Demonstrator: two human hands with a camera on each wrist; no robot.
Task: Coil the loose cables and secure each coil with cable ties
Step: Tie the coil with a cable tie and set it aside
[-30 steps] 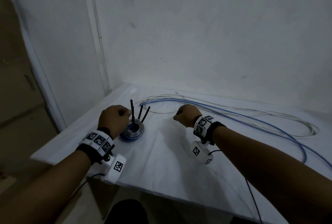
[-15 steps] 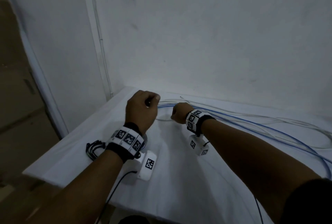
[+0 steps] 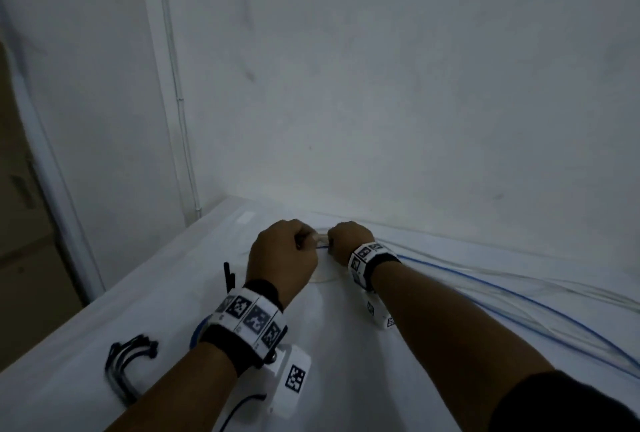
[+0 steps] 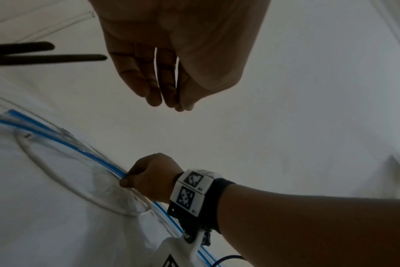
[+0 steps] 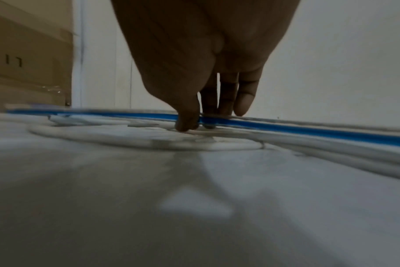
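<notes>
Loose cables lie along the far side of the white table (image 3: 346,379): a blue cable (image 3: 485,289) (image 4: 64,144) (image 5: 286,126) and pale ones, one curled in a white loop (image 3: 322,277) (image 4: 41,162) (image 5: 126,137). My right hand (image 3: 332,244) (image 4: 126,180) (image 5: 200,121) pinches the blue cable near its end, low on the table. Close to its left, my left hand (image 3: 301,241) (image 4: 169,101) hovers with loosely curved fingers and holds nothing. A finished blue-grey coil (image 3: 195,333) peeks from under my left wrist, with black tie ends (image 3: 228,274) (image 4: 46,57) sticking up.
A bundle of spare black cable ties (image 3: 124,369) lies near the table's left front edge. White walls (image 3: 381,102) close the table at the back and left. A cardboard box (image 5: 23,63) stands beyond the left edge.
My left hand has left the tied coil and moved forward and right, up to the loose cable ends. The right hand has shifted slightly toward the wall, still on the cables.
</notes>
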